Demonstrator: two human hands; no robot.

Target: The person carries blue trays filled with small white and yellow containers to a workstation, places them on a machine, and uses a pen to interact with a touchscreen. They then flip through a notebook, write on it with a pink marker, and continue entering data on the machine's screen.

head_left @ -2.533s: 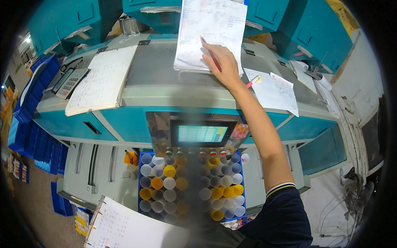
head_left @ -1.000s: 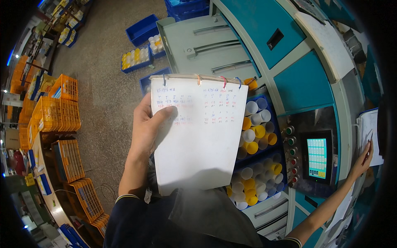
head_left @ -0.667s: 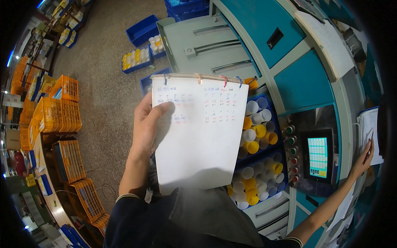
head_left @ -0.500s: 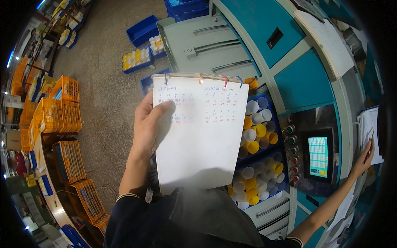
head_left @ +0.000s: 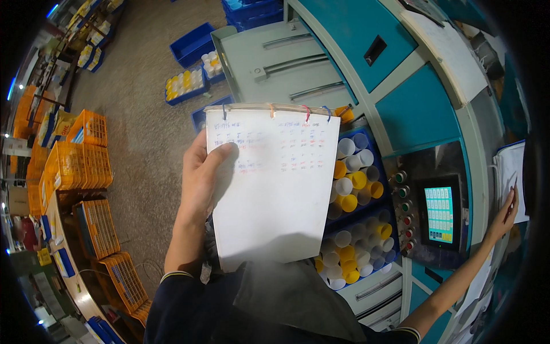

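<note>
My left hand [head_left: 200,175] grips the left edge of a thick sheaf of white paper [head_left: 269,212], thumb on top. Coloured ties bind its upper edge, and rows of blue and red handwriting run across its upper part. Far to the right, my right hand [head_left: 502,217] is closed around a slim dark pen [head_left: 509,200]. The pen lies over a white paper pad [head_left: 512,166] at the machine's right side. My right fingers are partly hidden by the angle.
Beside the sheaf, blue crates [head_left: 366,221] hold white and yellow cups. A teal machine [head_left: 421,106] carries a lit touchscreen [head_left: 439,213] and a column of push buttons [head_left: 405,205]. Orange baskets [head_left: 80,166] line the left, and an open blue bin [head_left: 192,43] sits on the floor.
The whole view has shifted slightly, so the sheaf and my left hand appear a little farther left. Both hands keep their holds; the right hand stays by the pad.
</note>
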